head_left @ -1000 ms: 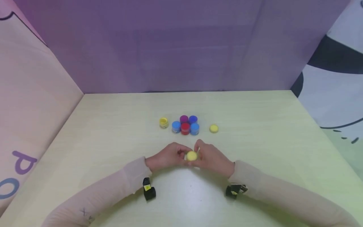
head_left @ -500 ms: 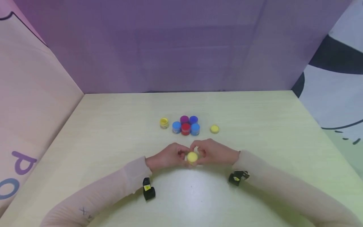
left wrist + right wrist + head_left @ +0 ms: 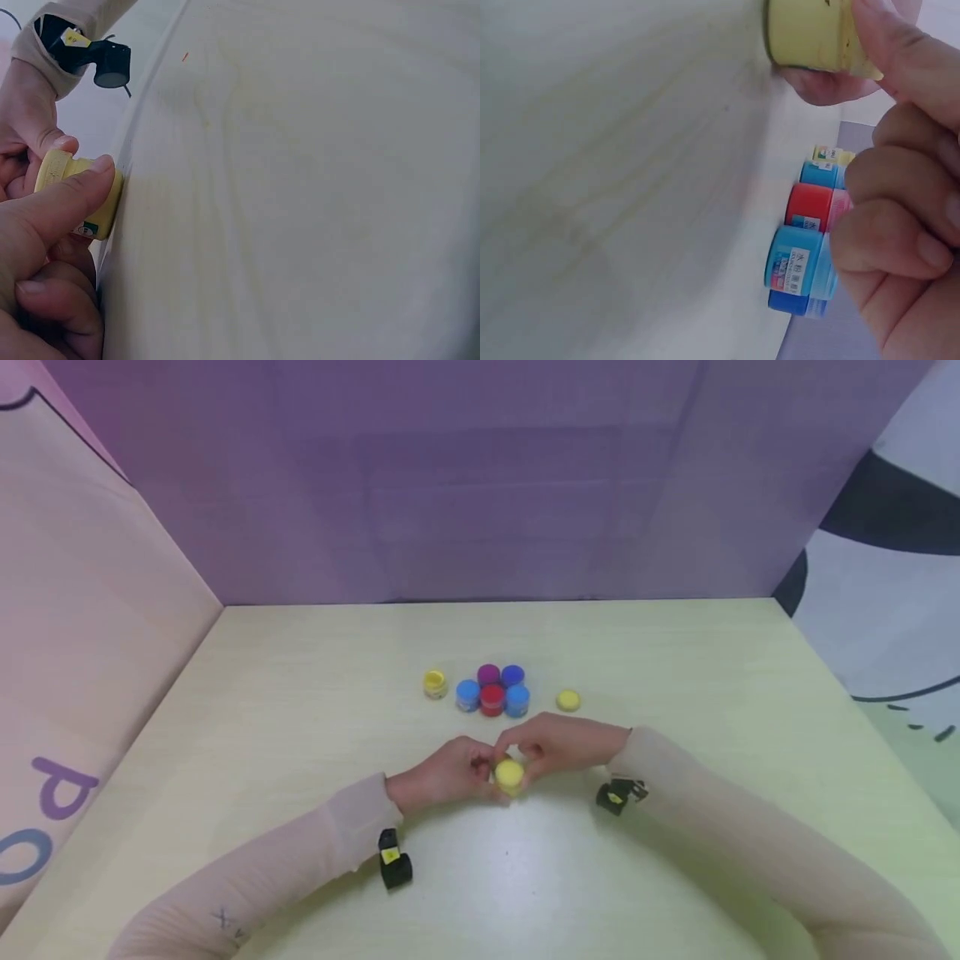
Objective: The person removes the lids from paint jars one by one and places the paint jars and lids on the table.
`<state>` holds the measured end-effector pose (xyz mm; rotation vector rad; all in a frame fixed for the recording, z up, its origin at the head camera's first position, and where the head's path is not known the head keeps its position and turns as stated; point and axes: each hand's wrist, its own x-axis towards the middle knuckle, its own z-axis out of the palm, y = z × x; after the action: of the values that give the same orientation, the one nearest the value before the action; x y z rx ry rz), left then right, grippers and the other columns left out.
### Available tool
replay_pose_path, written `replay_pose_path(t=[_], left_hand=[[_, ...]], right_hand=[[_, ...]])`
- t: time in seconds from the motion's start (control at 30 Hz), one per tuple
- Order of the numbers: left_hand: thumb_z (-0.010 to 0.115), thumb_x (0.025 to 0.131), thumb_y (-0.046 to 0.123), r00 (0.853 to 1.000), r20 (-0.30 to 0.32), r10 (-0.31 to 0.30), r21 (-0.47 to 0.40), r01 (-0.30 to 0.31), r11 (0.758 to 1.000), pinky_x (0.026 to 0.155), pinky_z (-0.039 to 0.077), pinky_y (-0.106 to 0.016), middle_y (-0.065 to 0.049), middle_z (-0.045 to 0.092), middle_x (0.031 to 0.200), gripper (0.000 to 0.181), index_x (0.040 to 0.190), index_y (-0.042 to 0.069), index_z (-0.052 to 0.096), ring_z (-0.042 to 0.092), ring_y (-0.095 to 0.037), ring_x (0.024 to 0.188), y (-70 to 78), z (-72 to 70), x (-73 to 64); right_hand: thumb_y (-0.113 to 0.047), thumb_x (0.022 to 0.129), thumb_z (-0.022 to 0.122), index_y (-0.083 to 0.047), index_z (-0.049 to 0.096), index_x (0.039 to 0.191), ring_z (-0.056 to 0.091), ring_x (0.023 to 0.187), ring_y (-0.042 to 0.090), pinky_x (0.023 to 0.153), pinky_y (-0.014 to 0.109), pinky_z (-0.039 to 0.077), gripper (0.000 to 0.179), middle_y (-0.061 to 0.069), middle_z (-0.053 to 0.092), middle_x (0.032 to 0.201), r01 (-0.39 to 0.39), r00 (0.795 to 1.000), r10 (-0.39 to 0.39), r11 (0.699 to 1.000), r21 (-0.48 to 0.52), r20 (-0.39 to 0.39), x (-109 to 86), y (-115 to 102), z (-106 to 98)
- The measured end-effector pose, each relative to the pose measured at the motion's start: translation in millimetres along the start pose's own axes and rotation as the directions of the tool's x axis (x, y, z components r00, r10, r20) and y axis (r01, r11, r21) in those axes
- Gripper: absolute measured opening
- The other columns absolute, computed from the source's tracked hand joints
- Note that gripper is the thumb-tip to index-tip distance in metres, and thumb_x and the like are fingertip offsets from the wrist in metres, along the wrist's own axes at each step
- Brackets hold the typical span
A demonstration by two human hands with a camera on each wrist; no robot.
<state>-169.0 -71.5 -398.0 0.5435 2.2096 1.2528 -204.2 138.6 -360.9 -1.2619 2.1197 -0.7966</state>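
Observation:
A small yellow paint jar (image 3: 509,775) stands on the table between both hands. My left hand (image 3: 444,772) grips its body from the left; in the left wrist view the thumb (image 3: 86,184) lies along the jar's side. From the right, my right hand (image 3: 566,743) pinches the lid (image 3: 54,169) between thumb and fingers. In the right wrist view, the remaining fingers (image 3: 904,180) are curled into the palm. Fingers hide part of the jar's label.
Beyond the hands sits a cluster of lidded paint jars: red (image 3: 492,700), light blue (image 3: 467,695), purple (image 3: 488,675) and dark blue (image 3: 513,676). An uncovered yellow jar (image 3: 435,685) stands left of them, and a loose yellow lid (image 3: 568,700) lies right. A purple wall (image 3: 480,485) backs the table.
My right hand has shifted its grip around the lid, its wrist swinging away from me and its fingers closing over the jar's far side. My left hand stays put.

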Motion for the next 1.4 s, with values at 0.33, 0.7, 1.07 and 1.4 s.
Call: replay_pose_path(t=[0.33,0.7,1.07,1.4], left_hand=[[0.077,0.079,0.019,0.999,0.009,0.048,0.007,-0.048,0.999,0.065,0.037,-0.024,0.002,0.047,0.063,0.024,0.102,0.016,0.071,0.044,-0.012,0.065,-2.7,0.0,0.3],[0.075,0.08,0.013,1.0,0.01,0.024,-0.022,-0.024,0.999,0.061,0.037,-0.021,0.002,0.05,0.065,0.034,0.113,0.018,0.069,0.043,-0.011,0.063,-2.4,-0.8,0.5],[0.078,0.077,0.02,0.999,0.019,0.026,-0.025,-0.026,0.999,0.063,0.037,-0.024,0.001,0.049,0.064,0.035,0.111,0.022,0.07,0.043,-0.012,0.063,-4.6,1.8,1.3],[0.08,0.075,0.02,0.999,0.013,0.03,0.005,-0.03,1.0,0.063,0.036,-0.024,0.002,0.045,0.059,0.018,0.09,0.015,0.07,0.042,-0.011,0.058,1.1,2.1,-2.8]], right_hand=[[-0.038,0.076,0.078,-0.014,0.052,0.111,0.036,0.053,0.007,0.051,0.02,0.031,0.05,-0.007,0.038,0.058,-0.312,0.935,0.283,0.943,-0.118,-0.215,-4.6,-25,22],[-0.039,0.081,0.072,-0.009,0.049,0.095,0.039,0.05,0.008,0.046,0.018,0.03,0.041,-0.003,0.043,0.059,-0.45,0.857,0.349,0.866,-0.22,-0.379,-4.8,-45,45],[-0.026,0.081,0.074,-0.013,0.056,0.097,0.036,0.052,0.006,0.05,0.018,0.031,0.027,-0.008,0.039,0.056,-0.32,0.914,0.241,0.922,-0.216,-0.325,-9.4,-34,36],[-0.02,0.083,0.073,-0.019,0.063,0.119,0.036,0.057,0.005,0.056,0.02,0.035,0.037,-0.01,0.037,0.062,-0.113,0.982,0.093,0.987,-0.114,-0.165,-13.5,-20,17]])
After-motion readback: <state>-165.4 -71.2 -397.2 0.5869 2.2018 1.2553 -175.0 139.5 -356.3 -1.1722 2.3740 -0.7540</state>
